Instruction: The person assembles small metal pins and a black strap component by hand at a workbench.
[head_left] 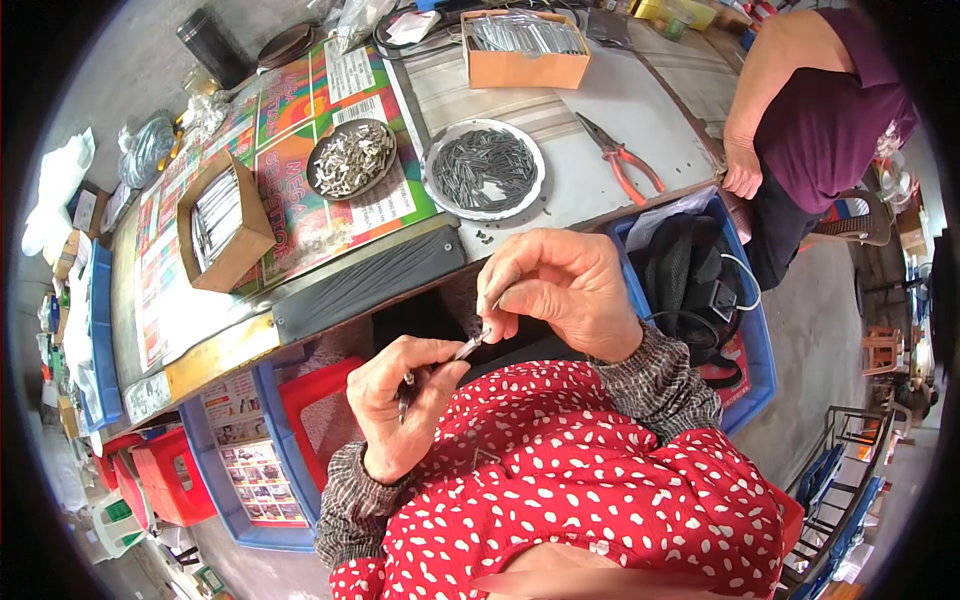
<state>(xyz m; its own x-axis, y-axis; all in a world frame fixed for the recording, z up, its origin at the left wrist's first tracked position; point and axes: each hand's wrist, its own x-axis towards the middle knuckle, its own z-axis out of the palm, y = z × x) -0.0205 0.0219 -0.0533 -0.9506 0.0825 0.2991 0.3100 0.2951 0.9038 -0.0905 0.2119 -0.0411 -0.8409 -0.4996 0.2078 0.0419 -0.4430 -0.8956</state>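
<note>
In front of my red dotted top, my left hand (400, 405) is closed around a slim, dark, pen-like rod (466, 349). The rod's shiny tip points up and to the right. At that tip my right hand (572, 292) has thumb and forefinger pinched together; whatever lies between them is too small to name. Beyond my hands stands a white bowl (484, 214) of small dark slivers. To its left, a dark dish (384, 175) holds a heap of small silvery pieces. A few dark bits (485, 237) lie by the table edge.
Red-handled pliers (630, 172) lie right of the white bowl. Cardboard boxes of slim rods stand at left (230, 258) and far back (525, 70). A blue crate (757, 350) with a black bag is at my right, near another person's arm (765, 90). Another blue crate (235, 470) sits lower left.
</note>
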